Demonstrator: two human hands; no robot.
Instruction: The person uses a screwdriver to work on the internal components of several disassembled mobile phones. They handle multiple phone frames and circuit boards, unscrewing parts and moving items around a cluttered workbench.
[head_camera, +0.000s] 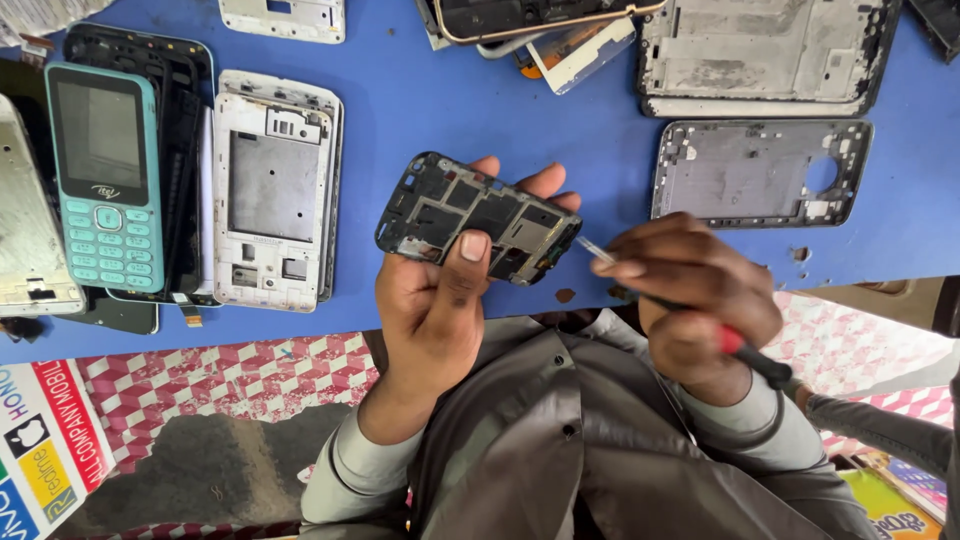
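Note:
My left hand (435, 305) holds a black phone frame (477, 217) above the blue table's (420, 110) near edge, thumb pressed on its lower side, fingertips showing behind its top edge. My right hand (690, 295) grips a small screwdriver (745, 350) with a red-and-black handle. Its thin metal tip points left and touches the frame's right end. Both hands are close together over my lap.
On the table lie a teal keypad phone (105, 175) on a black back cover, a white phone frame (272, 205), a grey frame (760, 172), a large grey housing (765, 55) and more phone parts along the far edge. A red-and-white checked cloth (240, 375) lies below.

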